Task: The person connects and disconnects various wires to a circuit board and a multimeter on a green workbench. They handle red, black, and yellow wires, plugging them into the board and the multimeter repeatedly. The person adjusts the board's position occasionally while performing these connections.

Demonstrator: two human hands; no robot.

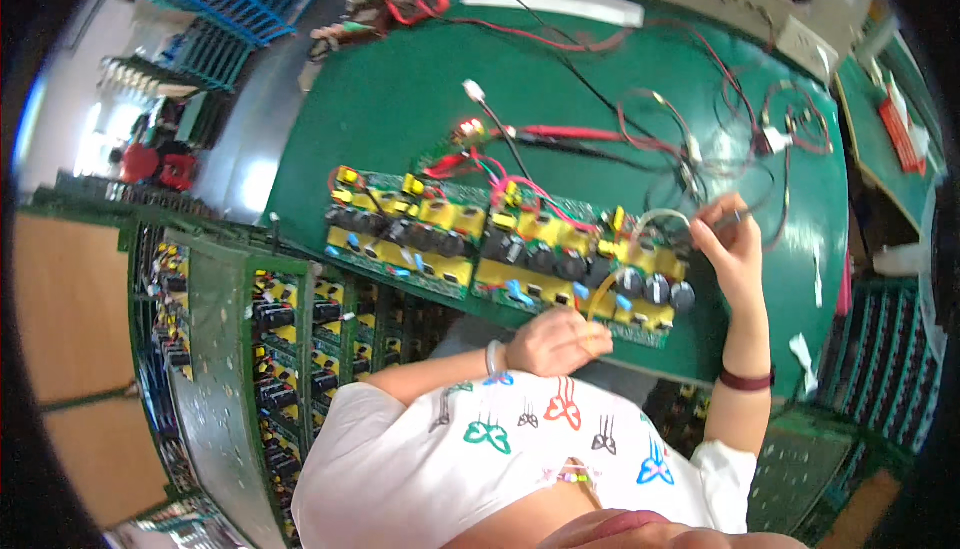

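The main circuit board [560,284] lies on the green tabletop [400,109], with a second board [400,237] just to its left. At the main board's near edge the fingers of the left hand [555,342] curl narrowly beside a yellow wire [601,297]; past its right end, those of the right hand [733,241] bunch by a pale wire [660,213], though I cannot tell what either grips

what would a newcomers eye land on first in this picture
Probably the two crowded circuit boards in yellow, black and green, side by side along the near edge of the green table. The small glowing red light just beyond them also stands out, as do the left hand in front of the right-hand board and the right hand by its right end.
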